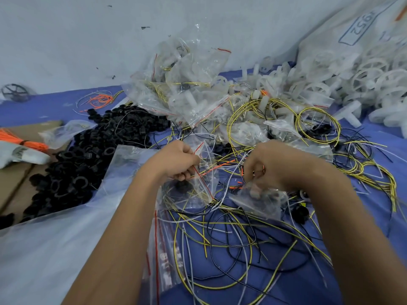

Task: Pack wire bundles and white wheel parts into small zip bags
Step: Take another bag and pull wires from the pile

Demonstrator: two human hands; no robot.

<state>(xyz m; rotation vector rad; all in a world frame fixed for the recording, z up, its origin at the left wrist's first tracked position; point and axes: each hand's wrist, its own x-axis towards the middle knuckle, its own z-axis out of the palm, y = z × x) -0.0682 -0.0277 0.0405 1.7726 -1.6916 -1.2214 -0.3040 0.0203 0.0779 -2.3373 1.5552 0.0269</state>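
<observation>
Head view, left to right: a heap of black plastic rings (88, 155) lies left, beside the left hand (176, 160) pinching a clear red-striped zip bag (198, 186). Right hand (263, 166) grips another small clear bag (259, 201) over tangled yellow, black and white wires (231, 238); white plastic wheels (363, 80) pile far right.

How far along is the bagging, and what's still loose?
Done: a heap of filled bags at the back. In hand: left hand and right hand each grip a small zip bag. Left: many loose wires and white wheels.
</observation>
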